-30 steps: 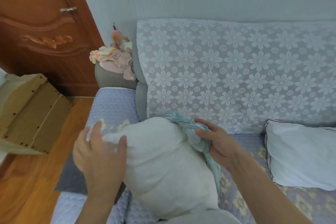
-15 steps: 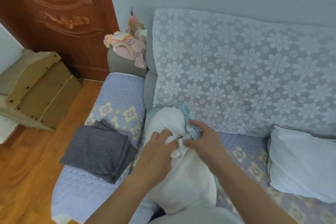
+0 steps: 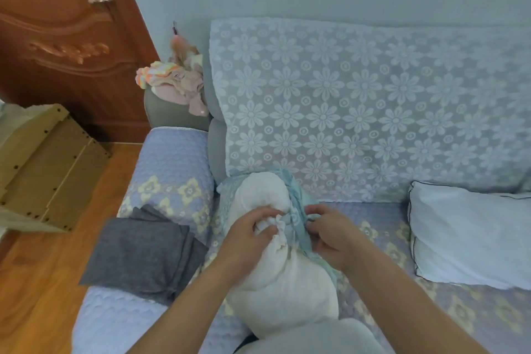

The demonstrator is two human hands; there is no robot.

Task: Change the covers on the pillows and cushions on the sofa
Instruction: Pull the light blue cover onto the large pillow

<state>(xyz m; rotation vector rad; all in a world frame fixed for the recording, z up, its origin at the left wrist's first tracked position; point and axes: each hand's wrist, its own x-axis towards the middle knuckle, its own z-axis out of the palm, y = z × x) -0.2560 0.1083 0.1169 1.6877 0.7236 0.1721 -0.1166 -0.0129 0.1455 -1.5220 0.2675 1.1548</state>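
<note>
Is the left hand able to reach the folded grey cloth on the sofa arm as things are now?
Probably yes, but not at once. The folded grey cloth lies uncovered just left of the left hand, with nothing between them. That hand now pinches the white pillow, so it must let go first.

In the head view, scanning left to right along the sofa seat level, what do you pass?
Wooden box → folded grey cloth → left hand → right hand → white pillow.

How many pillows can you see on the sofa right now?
2: a bare white pillow at the sofa's left end, gripped by both hands, and a pale blue pillow lying on the seat to the right. Others may sit off-frame.
</note>
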